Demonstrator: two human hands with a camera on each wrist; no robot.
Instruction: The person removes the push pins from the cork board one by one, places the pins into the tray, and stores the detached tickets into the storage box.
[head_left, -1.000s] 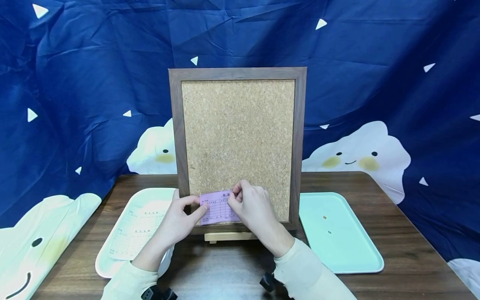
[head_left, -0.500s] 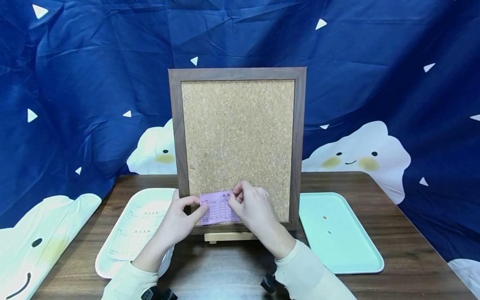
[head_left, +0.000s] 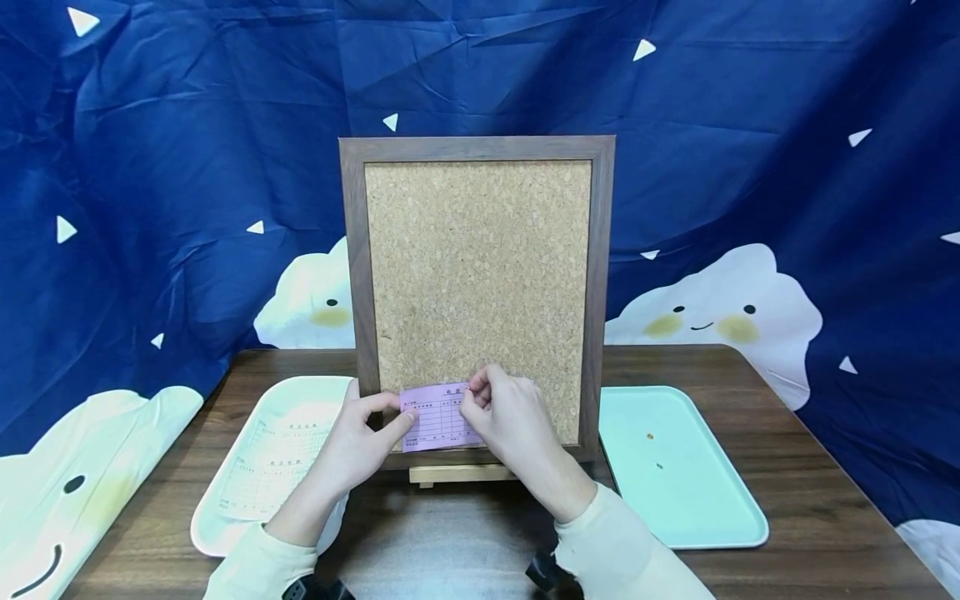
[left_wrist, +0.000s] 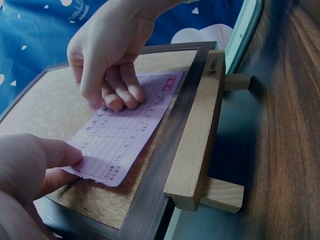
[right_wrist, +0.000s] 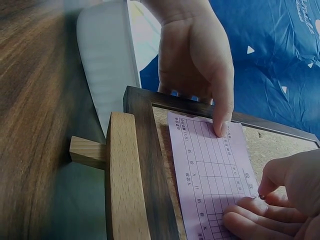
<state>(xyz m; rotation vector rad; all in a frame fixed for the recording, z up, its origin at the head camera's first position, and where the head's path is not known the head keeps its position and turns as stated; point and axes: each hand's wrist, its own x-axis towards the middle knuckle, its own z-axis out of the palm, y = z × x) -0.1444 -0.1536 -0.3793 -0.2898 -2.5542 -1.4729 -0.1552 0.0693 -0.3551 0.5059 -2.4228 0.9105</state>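
Observation:
A purple printed form slip lies against the lower part of a wood-framed corkboard. My left hand pinches the slip's left edge, thumb on its face, as the left wrist view shows. Near the slip's upper edge, my right hand pinches a tiny dark thumbtack between thumb and index finger. Its other fingers rest over the slip's printed lines. In the head view this hand covers the slip's right end, and the tack is hidden.
Beneath the board's frame runs a light wooden easel ledge. A white tray with printed slips stands on the left. On the right, a mint-green tray holds small tacks. A blue curtain hangs behind the brown table.
My right hand has shifted very slightly right along the slip's upper edge. My left hand keeps its hold, and the slip stays in place on the board.

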